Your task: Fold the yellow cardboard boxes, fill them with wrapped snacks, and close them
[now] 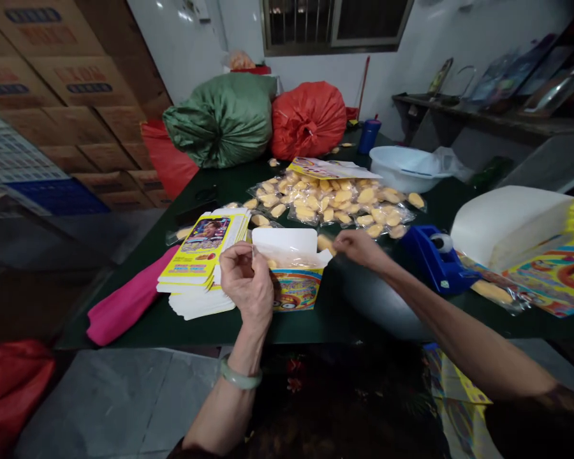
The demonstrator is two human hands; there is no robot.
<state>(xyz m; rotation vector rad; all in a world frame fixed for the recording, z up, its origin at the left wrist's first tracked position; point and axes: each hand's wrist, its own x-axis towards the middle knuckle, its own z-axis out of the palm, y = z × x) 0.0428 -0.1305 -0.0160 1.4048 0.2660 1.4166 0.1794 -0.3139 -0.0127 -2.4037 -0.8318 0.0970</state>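
- Flat yellow carton blanks (203,255) stacked on green tabletop (287,333), just left of my left hand (245,278)
- Left grip narrow, holding open printed carton (296,290) by its white flap (282,241)
- Right hand (361,248): grip narrow, pinching clear packet (326,243) beside carton
- Blue tape dispenser (435,260) further right

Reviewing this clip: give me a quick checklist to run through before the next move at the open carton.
1. left hand holding carton: ok.
2. carton lid open: ok.
3. yellow piece inside carton: not ok, it sits outside, by the rim.
4. right hand gripping the piece: cannot tell.
5. carton contents: cannot tell, lid partly hides them.
6. tape dispenser clear of the hands: ok.
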